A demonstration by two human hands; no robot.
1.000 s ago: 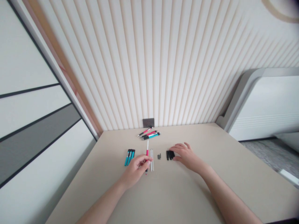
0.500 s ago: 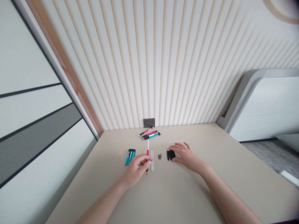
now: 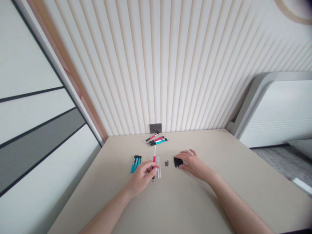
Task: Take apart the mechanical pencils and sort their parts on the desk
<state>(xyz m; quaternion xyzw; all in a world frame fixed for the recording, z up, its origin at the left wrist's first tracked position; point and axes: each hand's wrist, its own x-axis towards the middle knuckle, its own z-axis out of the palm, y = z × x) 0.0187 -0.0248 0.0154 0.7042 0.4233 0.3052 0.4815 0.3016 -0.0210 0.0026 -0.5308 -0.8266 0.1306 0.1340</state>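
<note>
My left hand is closed in a pinch around a red pen barrel. A thin white refill sticks out of the barrel's far end, and a dark end shows below my fingers. Just right of it lie slim clear-white refills. My right hand rests over a row of short black pen parts, thumb and fingers apart around them; its fingertips partly hide the row. Between the hands sits a small cluster of grey pieces. Several teal pen barrels lie left of my left hand.
Red and teal pens lie in a loose pile at the table's back, below a dark wall socket. The beige table meets a ribbed wall. A white cabinet stands at left, a headboard at right.
My right hand has shifted slightly left over the black pen parts, and its thumb and fingers have drawn a little closer together. My left hand and the red barrel have stayed put.
</note>
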